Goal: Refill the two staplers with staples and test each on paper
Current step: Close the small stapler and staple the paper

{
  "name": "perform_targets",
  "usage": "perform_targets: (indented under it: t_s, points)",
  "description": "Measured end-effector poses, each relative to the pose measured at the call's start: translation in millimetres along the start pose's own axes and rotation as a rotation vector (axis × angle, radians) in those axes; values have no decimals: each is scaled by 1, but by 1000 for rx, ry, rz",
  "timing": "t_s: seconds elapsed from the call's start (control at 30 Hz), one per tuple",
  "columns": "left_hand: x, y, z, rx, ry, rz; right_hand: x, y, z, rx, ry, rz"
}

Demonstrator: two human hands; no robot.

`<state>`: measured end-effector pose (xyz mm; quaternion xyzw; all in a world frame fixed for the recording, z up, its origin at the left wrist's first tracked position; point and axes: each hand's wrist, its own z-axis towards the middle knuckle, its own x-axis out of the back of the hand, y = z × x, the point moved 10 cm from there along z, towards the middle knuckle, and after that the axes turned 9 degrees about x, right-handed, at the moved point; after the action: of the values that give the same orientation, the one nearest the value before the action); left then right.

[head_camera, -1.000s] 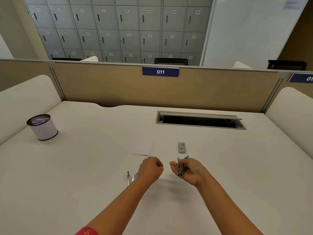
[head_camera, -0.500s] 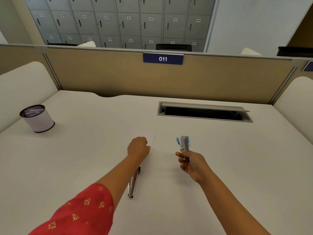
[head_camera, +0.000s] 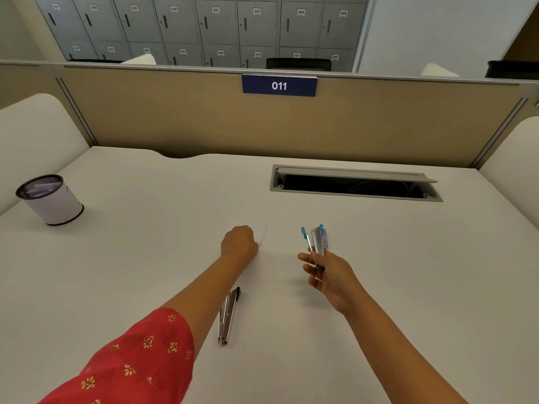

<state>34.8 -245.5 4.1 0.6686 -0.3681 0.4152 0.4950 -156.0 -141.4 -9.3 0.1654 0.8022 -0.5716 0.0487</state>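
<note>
My right hand (head_camera: 329,275) grips a silver stapler with blue tips (head_camera: 316,243) by its rear end and holds it upright above the desk, jaws apart. My left hand (head_camera: 239,243) reaches forward, its fingers curled down on a small white sheet of paper (head_camera: 263,232), most of which it hides. A second stapler, silver and black (head_camera: 229,314), lies open on the desk beside my left forearm, untouched. No staple box shows clearly; it may be behind the held stapler.
A white cylindrical pen cup with a dark rim (head_camera: 51,199) stands at the far left. An open cable tray slot (head_camera: 354,183) is sunk into the desk behind the hands. A tan partition (head_camera: 175,118) closes the desk's far edge.
My left hand has left the right hand's side and gone forward onto the paper. The right hand has lifted the blue-tipped stapler upright. In the last half second little has moved.
</note>
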Motion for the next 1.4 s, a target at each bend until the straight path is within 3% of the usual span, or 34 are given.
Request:
perform_targets:
  t_s: [0.6, 0.83, 0.97, 1.07, 1.17, 1.3, 1.4]
  points:
    - [8, -8, 8, 79, -68, -5, 3, -4, -3, 46, -30, -10]
    - [21, -17, 5, 92, -4, -61, 3, -4, -2, 45, -13, -25]
    - [44, -18, 0, 42, 144, -159, 4, -2, -1, 47, 16, -39]
    - [75, -18, -14, 23, 300, -328, 7, -3, -2, 59, 64, -45]
    - [89, -24, -32, 55, 308, -682, 6, -6, -6, 80, 75, -57]
    - [51, -32, -59, 239, -15, -1334, 1, -8, -15, 87, 82, -51]
    - [22, -26, -82, 313, -223, -1485, -2, -13, -24, 104, 85, -37]
